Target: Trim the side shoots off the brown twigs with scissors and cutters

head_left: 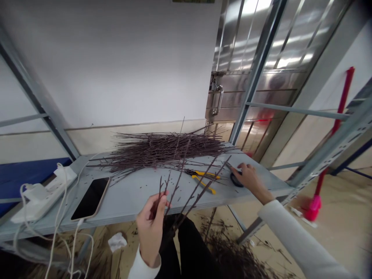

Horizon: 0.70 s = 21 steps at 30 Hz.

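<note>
My left hand (152, 219) is closed in a pinch on a thin dark twig (160, 186) with short side shoots, in front of the shelf's near edge. More branching twigs (193, 203) rise beside it from near my lap; their lower ends are hard to make out. On the right, my right hand (248, 178) has its fingers curled at a pair of scissors (236, 180) with black handles, blades pointing away to the left. Pliers (203, 182) with yellow handles lie on the shelf between my hands, partly behind the twigs.
A big pile of dark twigs (162, 149) lies along the back of the grey shelf (128, 197). To the left are a phone (91, 197) and a white power strip (46, 193) with cables. Metal uprights (247, 93) frame the shelf. Twig scraps (238, 255) litter the floor.
</note>
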Each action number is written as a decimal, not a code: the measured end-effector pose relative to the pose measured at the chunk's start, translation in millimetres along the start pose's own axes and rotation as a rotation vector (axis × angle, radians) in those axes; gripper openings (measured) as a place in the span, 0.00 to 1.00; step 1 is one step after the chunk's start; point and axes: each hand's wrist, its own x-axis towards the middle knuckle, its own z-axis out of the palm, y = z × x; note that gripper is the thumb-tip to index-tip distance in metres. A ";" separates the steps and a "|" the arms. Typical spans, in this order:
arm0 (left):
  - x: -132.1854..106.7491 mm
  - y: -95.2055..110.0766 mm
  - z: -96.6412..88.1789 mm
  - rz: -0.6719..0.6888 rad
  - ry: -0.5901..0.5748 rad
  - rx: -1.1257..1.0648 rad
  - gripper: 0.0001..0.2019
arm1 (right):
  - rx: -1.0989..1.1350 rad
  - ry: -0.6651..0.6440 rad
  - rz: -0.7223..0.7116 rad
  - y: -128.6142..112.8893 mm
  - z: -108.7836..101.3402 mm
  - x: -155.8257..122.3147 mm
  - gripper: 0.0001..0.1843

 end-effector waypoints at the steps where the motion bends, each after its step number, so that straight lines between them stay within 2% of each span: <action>1: 0.7 -0.9 0.0 -0.009 -0.002 -0.003 0.12 | 0.004 -0.010 -0.089 -7.2 2.7 -0.9 0.23; 4: 1.7 -3.5 -0.7 -0.012 0.002 -0.002 0.12 | 0.024 -0.079 -0.348 -23.4 8.7 -2.3 0.24; 7: 1.7 -5.2 -3.9 -0.001 0.027 0.010 0.13 | 0.011 -0.113 -0.456 -25.1 11.4 2.6 0.20; 9: 2.1 -5.7 -6.9 0.004 0.047 0.018 0.13 | -0.006 -0.126 -0.489 -20.2 11.2 10.1 0.16; 14: 6.1 -4.1 -9.7 0.009 0.075 0.036 0.16 | -0.051 -0.130 -0.545 -12.6 6.2 41.1 0.16; 18: 8.3 -0.8 -6.7 0.010 0.080 0.038 0.17 | -0.089 -0.111 -0.532 -16.1 -0.6 71.4 0.15; 21: 7.6 0.8 -6.0 0.008 0.088 0.045 0.17 | -0.116 -0.101 -0.490 -11.3 -13.1 84.3 0.11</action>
